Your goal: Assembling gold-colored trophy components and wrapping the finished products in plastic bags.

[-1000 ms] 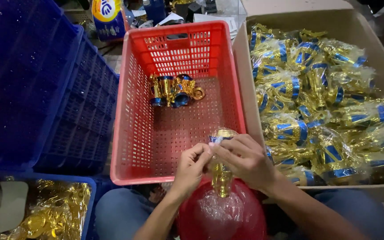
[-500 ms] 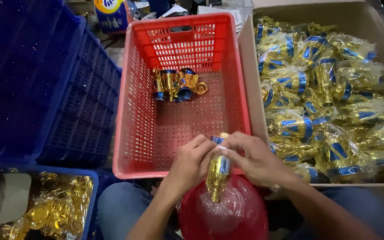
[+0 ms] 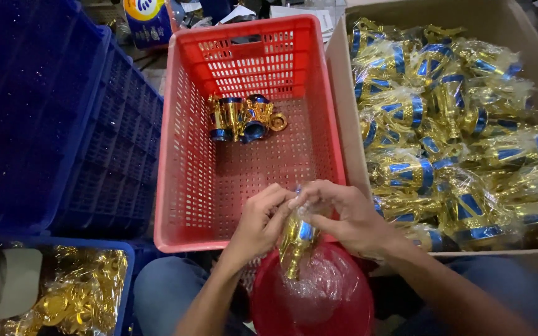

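Gold trophy cup [image 3: 296,239] in clear wrap sits pinched between left hand [image 3: 261,219] and right hand [image 3: 344,214], fingertips together at red crate's [image 3: 182,186] near edge

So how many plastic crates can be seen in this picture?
3: the red crate in the middle, a tall blue crate at its left, and another blue crate at lower left holding gold pieces. Others may be hidden.

Held between left hand [image 3: 261,219] and right hand [image 3: 344,213], just over the near rim of the red crate [image 3: 185,186]: a small gold and blue trophy [image 3: 296,239] in clear wrap, above a red bowl [image 3: 319,298]. Lay inside the crate, toward its far end: several unwrapped trophies [image 3: 244,117]. Stood right of the crate: a cardboard box [image 3: 518,25] of wrapped trophies; left of it, blue crates [image 3: 45,124].
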